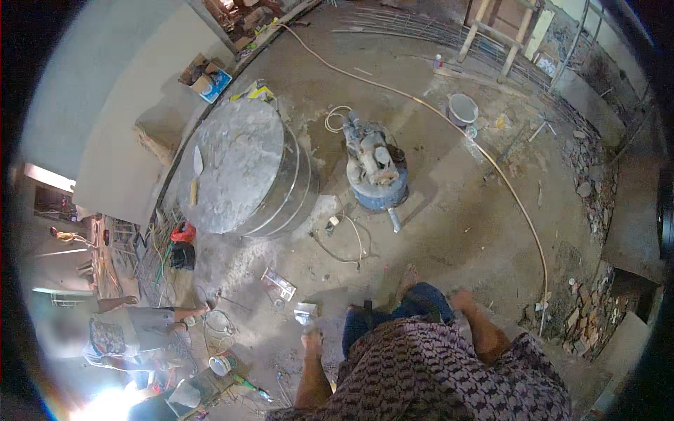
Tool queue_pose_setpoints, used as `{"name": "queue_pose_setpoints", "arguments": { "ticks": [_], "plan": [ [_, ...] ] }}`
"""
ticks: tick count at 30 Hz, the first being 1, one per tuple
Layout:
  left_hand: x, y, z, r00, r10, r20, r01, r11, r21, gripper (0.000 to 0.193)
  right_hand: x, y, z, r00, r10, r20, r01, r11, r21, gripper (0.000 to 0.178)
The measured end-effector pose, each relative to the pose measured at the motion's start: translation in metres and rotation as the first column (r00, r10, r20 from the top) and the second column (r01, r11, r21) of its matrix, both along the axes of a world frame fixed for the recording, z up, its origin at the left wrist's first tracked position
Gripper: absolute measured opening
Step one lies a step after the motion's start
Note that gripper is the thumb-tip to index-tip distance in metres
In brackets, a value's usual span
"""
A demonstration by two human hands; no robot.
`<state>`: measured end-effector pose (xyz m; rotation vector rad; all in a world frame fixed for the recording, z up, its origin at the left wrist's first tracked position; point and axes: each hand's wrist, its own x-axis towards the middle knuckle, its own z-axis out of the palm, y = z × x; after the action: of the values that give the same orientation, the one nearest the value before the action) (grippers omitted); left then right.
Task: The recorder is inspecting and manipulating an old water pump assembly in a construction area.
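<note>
My left hand [313,339] is closed around a small, pale, shiny flat-faced thing [305,313], whose exact kind I cannot make out. It is held out over the floor, left of my dark blue legwear [358,324]. On the other side, my right hand [461,300] hangs beside the right leg. Nothing shows in it, and its fingers are too small to read. Beyond the left hand a flat, pale rectangular piece [279,284] lies on the floor. A cable [361,242] with a small box on its end curls farther ahead.
A large metal drum [298,186] carries a trowel [198,161] on its dusty top. Right of it stands a blue bucket [379,196] with a dusty machine on top. A long hose [421,102] crosses the floor. Another person [116,335] is at left; rubble [583,316] lies at right.
</note>
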<state>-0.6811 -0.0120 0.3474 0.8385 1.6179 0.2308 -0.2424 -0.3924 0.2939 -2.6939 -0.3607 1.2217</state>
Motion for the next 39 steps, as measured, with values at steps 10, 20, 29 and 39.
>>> {"name": "queue_pose_setpoints", "arguments": {
  "ticks": [10, 20, 29, 39],
  "plan": [
    [0.231, 0.007, -0.063, 0.299, -0.800, -0.521, 0.951, 0.294, 0.094, 0.036, 0.120, -0.103, 0.067, 0.829, -0.560, -0.006, 0.554, 0.819, 0.149, 0.045],
    [0.405, 0.032, -0.093, 0.646, -0.737, -0.199, 0.761, 0.643, 0.086, 0.048, 0.077, -0.167, 0.017, 0.901, -0.433, -0.020, 0.433, 0.901, -0.012, 0.041],
    [0.549, -0.017, -0.140, 0.017, -0.813, -0.582, 0.897, -0.245, 0.367, 0.022, 0.266, -0.120, 0.101, 0.903, -0.424, -0.072, 0.429, 0.876, 0.221, 0.034],
    [0.697, -0.003, -0.061, 0.789, -0.609, 0.080, 0.588, 0.787, 0.187, 0.045, 0.441, -0.072, 0.103, 0.929, -0.307, -0.205, 0.367, 0.831, 0.418, 0.028]
  ]
}}
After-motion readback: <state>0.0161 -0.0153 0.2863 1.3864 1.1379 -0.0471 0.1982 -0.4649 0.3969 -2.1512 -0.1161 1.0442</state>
